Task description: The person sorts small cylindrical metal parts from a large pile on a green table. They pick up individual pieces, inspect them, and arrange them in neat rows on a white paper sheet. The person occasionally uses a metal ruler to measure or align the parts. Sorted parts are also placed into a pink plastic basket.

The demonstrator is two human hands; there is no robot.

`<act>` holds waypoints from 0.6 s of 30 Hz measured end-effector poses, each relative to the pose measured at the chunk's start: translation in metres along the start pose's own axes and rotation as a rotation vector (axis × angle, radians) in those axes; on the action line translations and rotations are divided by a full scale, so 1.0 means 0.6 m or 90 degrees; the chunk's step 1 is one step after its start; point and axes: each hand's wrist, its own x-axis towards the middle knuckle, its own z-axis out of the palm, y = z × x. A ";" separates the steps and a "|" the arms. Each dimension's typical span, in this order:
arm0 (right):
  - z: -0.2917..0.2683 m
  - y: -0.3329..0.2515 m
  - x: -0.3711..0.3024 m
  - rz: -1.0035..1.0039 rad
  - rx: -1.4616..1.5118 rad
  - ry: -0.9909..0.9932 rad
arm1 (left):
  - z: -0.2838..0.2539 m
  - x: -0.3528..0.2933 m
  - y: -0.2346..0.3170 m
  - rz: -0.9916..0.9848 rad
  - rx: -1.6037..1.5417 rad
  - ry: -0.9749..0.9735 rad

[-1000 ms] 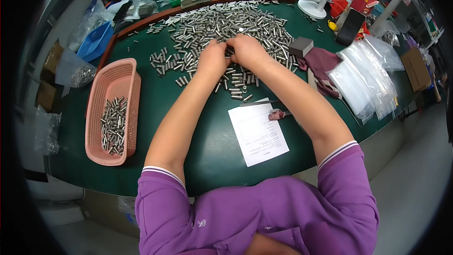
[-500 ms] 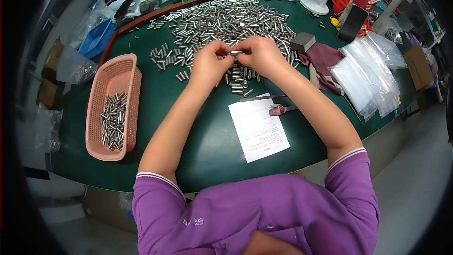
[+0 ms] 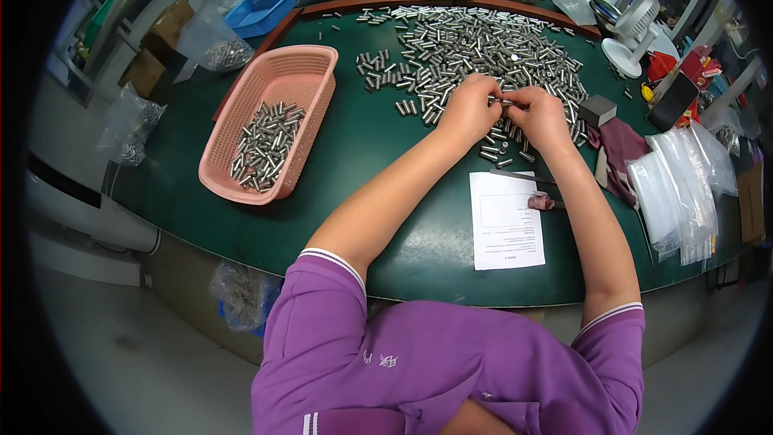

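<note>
Fingers [image 3: 492, 90] of the left hand [image 3: 469, 113] and of the right hand [image 3: 546, 121] meet tip to tip, pinching a small metal cylinder [image 3: 506, 102], partly hidden by the grip. It sits at the near side of a broad, loose heap of cylinders [image 3: 459, 40], short, smooth and shiny, strewn across the glossy green worktop [image 3: 386, 225]. A curved reddish-brown strip [image 3: 531, 10] borders the heap's far side. Well to the left, an oblong pink plastic basket [image 3: 312, 129], its walls perforated, holds more cylinders [image 3: 266, 145]. A flat white paper sheet [image 3: 506, 243] lies beside the right forearm. Further right are a box-shaped grey block [image 3: 597, 110], a crumpled maroon cloth [image 3: 622, 149] and wrinkled, transparent plastic bags [image 3: 684, 193].
</note>
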 end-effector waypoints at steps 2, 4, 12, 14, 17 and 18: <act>-0.018 -0.012 -0.002 -0.003 0.013 0.012 | -0.014 0.000 0.007 -0.009 -0.026 0.006; -0.044 -0.031 -0.028 -0.037 0.045 0.020 | -0.050 -0.015 0.049 -0.062 -0.061 -0.043; -0.055 -0.075 -0.153 -0.079 0.061 -0.232 | -0.109 -0.160 0.117 -0.107 -0.089 -0.251; -0.055 -0.078 -0.164 -0.057 0.038 -0.260 | -0.103 -0.176 0.119 -0.092 -0.078 -0.265; -0.069 -0.076 -0.166 -0.077 0.017 -0.260 | -0.109 -0.186 0.115 -0.040 -0.013 -0.296; -0.073 -0.074 -0.166 -0.064 0.030 -0.264 | -0.111 -0.187 0.115 -0.020 0.010 -0.305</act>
